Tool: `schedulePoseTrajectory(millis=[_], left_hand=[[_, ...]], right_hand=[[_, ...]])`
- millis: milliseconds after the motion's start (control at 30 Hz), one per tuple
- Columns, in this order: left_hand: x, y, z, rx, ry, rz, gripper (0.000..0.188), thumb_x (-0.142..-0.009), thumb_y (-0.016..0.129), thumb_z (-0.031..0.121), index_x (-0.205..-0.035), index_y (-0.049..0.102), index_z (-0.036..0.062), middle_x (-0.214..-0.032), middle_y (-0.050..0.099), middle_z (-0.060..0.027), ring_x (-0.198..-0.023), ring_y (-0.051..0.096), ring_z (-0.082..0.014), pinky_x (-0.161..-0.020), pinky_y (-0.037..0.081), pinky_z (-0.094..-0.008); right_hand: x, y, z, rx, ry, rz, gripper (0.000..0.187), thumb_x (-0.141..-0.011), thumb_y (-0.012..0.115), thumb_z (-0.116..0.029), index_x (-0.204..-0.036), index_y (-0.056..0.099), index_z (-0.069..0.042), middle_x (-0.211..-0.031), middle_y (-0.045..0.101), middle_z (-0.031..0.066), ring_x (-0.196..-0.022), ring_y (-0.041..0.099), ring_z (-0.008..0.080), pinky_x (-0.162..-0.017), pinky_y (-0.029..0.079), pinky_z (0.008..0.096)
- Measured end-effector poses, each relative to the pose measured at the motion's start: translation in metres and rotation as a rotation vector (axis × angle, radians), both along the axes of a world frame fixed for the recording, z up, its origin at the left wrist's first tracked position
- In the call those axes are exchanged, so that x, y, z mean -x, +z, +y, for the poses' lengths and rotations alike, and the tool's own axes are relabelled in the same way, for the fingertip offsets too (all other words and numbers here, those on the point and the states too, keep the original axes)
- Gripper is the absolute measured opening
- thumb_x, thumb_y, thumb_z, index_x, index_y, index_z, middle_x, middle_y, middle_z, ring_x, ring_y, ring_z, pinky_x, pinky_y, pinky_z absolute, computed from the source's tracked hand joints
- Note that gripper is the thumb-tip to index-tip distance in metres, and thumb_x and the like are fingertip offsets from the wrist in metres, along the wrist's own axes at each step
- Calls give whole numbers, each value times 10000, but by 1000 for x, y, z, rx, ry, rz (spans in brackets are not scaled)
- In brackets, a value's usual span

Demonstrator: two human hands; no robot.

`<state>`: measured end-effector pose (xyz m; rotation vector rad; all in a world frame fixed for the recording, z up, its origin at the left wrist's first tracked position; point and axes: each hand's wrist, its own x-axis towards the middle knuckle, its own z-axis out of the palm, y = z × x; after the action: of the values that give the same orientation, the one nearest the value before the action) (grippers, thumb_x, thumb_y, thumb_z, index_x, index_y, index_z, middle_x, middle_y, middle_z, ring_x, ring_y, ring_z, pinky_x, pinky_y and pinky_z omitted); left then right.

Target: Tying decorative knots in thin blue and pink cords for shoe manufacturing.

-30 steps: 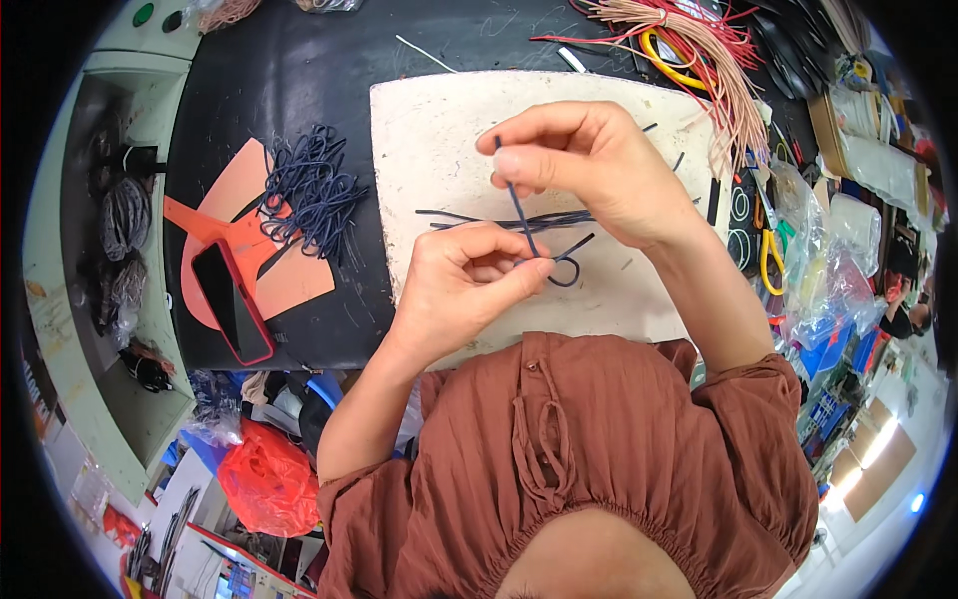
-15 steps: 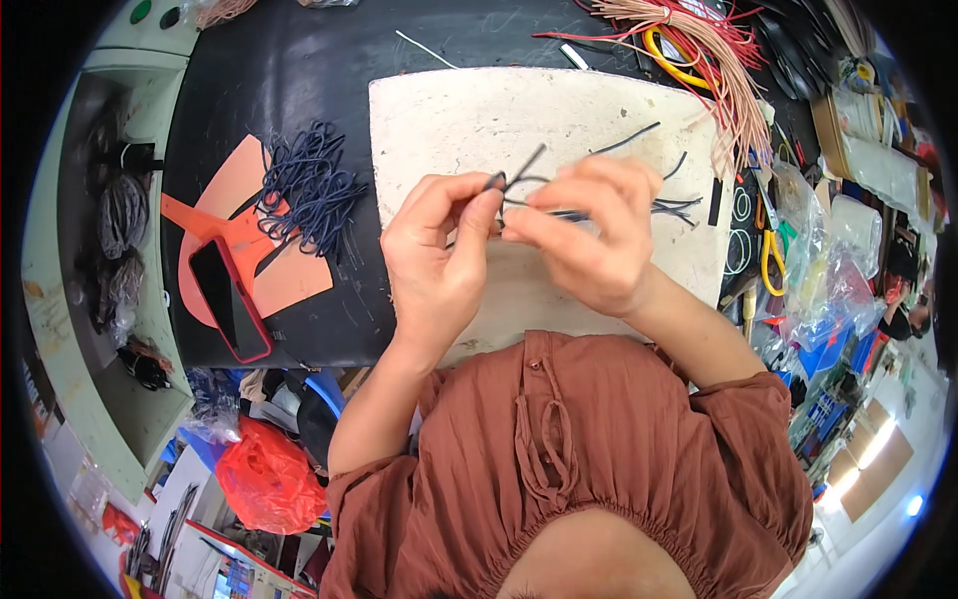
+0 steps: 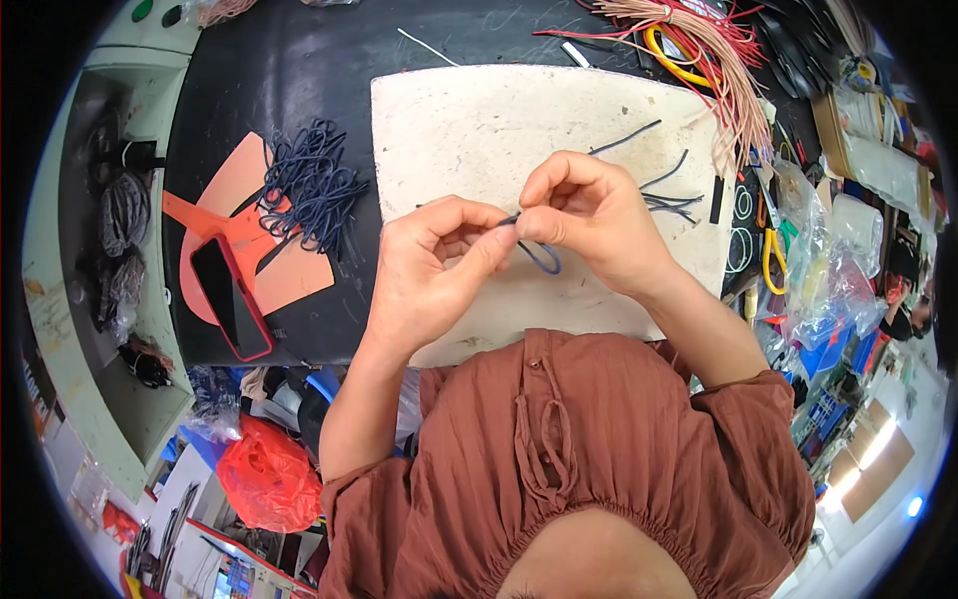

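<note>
A dark navy cord [image 3: 542, 262] is pinched between my two hands above the white board [image 3: 449, 110], with a small loop hanging below the fingertips. My left hand [image 3: 439, 265] is closed, thumb against forefinger, on the cord. Thumb and fingertips of my right hand [image 3: 599, 225] grip it at almost the same spot, so both hands nearly touch. Several cut dark cords [image 3: 671, 205] lie on the board to the right of my right hand. A tangled heap of navy cord [image 3: 309, 190] rests on the black table to the left. The pinched part is mostly hidden by my fingers.
Orange sheet pieces [image 3: 299, 280] and a red-cased phone [image 3: 230, 299] lie at the left. Bundled pink and red cords [image 3: 714, 60] are at the far right, with yellow-handled scissors [image 3: 771, 262] nearer. A red plastic bag [image 3: 267, 474] sits below the table's left edge.
My right hand has come up against my left fingertips and now pinches the cord. The cord end that stuck up has gone from sight, and a small loop hangs below.
</note>
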<state>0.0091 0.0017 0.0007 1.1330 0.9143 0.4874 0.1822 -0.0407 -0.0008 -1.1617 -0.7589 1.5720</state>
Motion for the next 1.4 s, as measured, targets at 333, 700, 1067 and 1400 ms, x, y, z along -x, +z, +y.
schedulePoseTrajectory(millis=[333,700,1067,1400], left_hand=[[2,6,4,-336,-40,125,176,-763,659,-10,-926,613,-56,-767,629,-74,-669,596,-95,-601,470,-193],[9,-6,4,1,192,-84,73,-788,656,25,-822,617,-26,-770,637,-62,-661,594,-103,-614,468,-213],[4,3,3,-938,21,207,163,-703,687,-43,-862,663,-12,-758,650,-108,-639,626,-171,-572,478,-232],[5,-1,2,238,155,-148,171,-804,650,59,-935,638,-50,-834,651,-104,-714,642,-152,-640,514,-225]], right_hand=[[-11,6,-2,-53,327,-448,133,-840,579,-111,-876,628,7,-700,609,35,-633,545,73,-581,442,212],[-9,7,-4,-131,120,-510,124,-825,589,-95,-882,628,8,-715,624,57,-625,559,90,-582,458,242],[-12,14,6,-33,12,-413,195,-810,642,-168,-926,653,-10,-677,622,52,-604,544,68,-561,438,216],[-5,15,9,-84,30,-397,162,-772,656,-63,-924,662,-5,-801,665,68,-746,620,89,-674,494,218]])
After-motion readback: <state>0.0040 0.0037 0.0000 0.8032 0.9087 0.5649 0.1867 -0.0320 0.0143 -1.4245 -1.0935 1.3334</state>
